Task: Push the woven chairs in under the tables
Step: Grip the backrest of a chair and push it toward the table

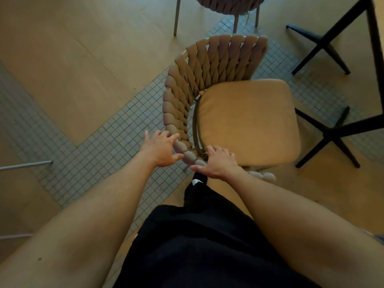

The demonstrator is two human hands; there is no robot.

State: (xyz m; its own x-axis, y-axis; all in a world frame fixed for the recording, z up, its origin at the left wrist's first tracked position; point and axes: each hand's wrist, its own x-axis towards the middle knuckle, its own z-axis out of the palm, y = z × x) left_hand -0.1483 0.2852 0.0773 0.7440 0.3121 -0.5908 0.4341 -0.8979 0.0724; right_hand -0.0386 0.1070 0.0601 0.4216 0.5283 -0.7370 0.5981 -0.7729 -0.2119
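The woven chair [218, 104] stands directly in front of the person, its curved rope backrest [182, 94] wrapping round the left and far side of the tan seat cushion [247, 121]. The seat's open front faces right, toward the dark table base [332, 134] and the worktop edge [377, 59] at the right border of the view. So the chair has to travel rightward to get under, and it is not yet tucked in: the cushion lies just short of the base's legs.

Both hands are at the near end of the backrest. The left hand [160, 150], the grip on the outer side, has fingers spread and resting against the rope rim, not curled round it. The right hand [216, 163] lies flat with straight fingers on the rim, next to the cushion's near corner. Neither holds anything closed. The right hand is nearer the table.

A second woven chair [226, 7] sits at the top edge.
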